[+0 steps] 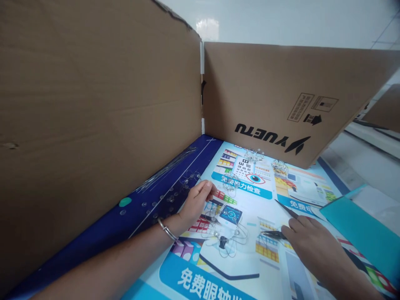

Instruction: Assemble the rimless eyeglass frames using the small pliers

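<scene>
Take the wire-and-bead flower [221,239], nearest on the printed surface [231,266], as the dial's centre: its thin loops could bend or snag on a sleeve or tool, being flimsy and splayed flat. At 3 o'clock the right hand [309,237] is closed around black-nosed pliers [272,234]; a dark pointed tool [286,208] also juts from the grip, and whether it is separate cannot be told. Handling both together could let a tip scratch or nip a loop. At 11 o'clock the left hand [198,198] has thumb and fingers drawn close together; whether they pinch a wire is too small to tell. Near 10 o'clock, loose clear beads [154,204] could roll if the forearm or bracelet [167,229] brushed them. Beyond, toward half past ten, straight wires [168,168] might tangle if dragged. Farthest, at 1 o'clock, a beaded wire cluster [254,155] could be crushed should the cardboard panel [268,96] tip.
</scene>
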`<state>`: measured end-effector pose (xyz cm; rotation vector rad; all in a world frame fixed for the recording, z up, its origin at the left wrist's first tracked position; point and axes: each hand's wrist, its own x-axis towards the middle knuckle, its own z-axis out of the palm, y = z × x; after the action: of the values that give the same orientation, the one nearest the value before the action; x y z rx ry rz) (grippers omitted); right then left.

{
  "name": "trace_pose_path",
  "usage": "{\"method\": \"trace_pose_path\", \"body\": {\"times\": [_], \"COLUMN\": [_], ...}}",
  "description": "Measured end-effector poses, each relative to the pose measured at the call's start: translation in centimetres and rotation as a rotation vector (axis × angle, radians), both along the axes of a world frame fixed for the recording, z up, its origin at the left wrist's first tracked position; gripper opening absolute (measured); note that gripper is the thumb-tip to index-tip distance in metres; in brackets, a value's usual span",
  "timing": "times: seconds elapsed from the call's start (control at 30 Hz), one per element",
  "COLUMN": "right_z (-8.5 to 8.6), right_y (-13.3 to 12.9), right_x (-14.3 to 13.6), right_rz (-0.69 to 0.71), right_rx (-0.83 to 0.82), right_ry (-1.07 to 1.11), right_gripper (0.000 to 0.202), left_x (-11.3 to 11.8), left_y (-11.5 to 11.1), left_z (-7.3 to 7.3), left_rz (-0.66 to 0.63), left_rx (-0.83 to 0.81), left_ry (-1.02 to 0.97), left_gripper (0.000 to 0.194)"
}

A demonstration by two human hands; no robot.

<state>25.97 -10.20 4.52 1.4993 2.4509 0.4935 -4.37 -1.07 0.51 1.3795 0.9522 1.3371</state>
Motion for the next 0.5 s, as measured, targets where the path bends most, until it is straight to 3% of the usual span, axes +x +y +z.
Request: {"method": "trace_pose_path", "body": {"times": [0.3, 0.5], "right_z": [0.0, 1.6], "right_y": [0.1, -0.2], "right_x": [0.6, 0.2], "right_rz": [0.062, 0.037], "right_rx": [-0.019, -0.054], "right_ry": [0.030, 0.055], "right_gripper": [0.021, 0.016], "left_x": [0.0, 0.0], "left_y": [0.1, 0.2], "left_z": [0.0, -0.4], "left_rz": [0.027, 0.053], "left_rx": [-0.003, 0.004], "left_ry": [0.037, 0.033], "left_gripper": [0.038, 0.036]}}
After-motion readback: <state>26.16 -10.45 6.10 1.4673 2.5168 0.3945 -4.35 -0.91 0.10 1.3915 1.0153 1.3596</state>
